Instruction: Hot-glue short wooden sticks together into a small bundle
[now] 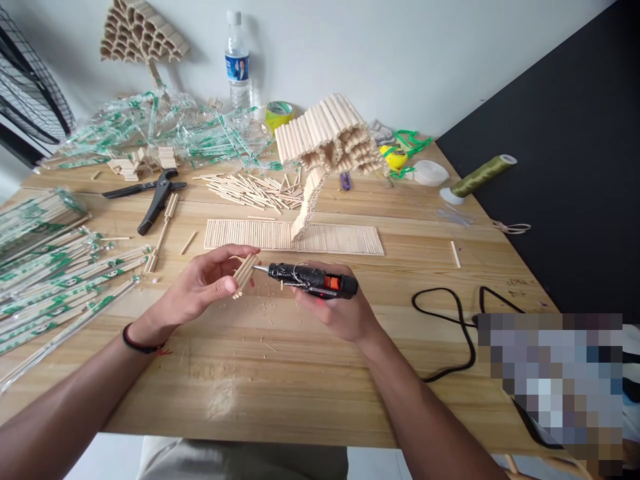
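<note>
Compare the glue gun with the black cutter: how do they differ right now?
The glue gun is held up in the right hand; the cutter lies on the table. The glue gun has an orange-red part and a narrow silvery nozzle; the cutter shows no orange-red and has a long flat blade. Both are mostly black.

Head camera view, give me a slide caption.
Right hand points a hot glue gun at short wooden sticks held in the left hand.
</note>
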The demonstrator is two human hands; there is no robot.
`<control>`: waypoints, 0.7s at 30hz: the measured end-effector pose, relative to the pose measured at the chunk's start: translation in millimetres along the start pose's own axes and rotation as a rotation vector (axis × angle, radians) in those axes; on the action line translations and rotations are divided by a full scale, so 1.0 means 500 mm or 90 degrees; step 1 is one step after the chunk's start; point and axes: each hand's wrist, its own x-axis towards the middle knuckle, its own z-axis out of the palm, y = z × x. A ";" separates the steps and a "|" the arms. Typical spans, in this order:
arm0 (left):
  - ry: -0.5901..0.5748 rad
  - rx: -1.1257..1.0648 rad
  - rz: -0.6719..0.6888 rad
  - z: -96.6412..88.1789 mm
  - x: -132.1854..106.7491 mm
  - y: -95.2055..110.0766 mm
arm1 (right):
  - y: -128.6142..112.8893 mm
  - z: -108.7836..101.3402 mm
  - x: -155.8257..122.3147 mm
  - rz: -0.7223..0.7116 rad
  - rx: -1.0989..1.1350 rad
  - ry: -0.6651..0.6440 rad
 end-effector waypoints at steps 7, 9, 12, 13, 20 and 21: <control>0.014 0.011 -0.010 -0.001 0.000 0.000 | -0.006 0.006 0.001 -0.005 0.018 0.029; 0.020 0.012 -0.013 -0.001 -0.001 0.000 | -0.007 0.007 0.001 -0.007 0.023 0.033; 0.021 0.015 -0.012 0.000 -0.001 0.000 | -0.006 0.008 0.001 -0.004 0.023 0.032; 0.020 0.015 -0.011 0.000 -0.001 0.000 | -0.006 0.008 0.001 -0.003 0.022 0.032; 0.012 0.015 -0.013 0.001 -0.001 0.003 | -0.003 0.004 -0.001 0.007 0.012 0.022; 0.013 0.015 -0.012 0.001 -0.001 0.003 | -0.003 0.004 -0.001 0.007 0.007 0.020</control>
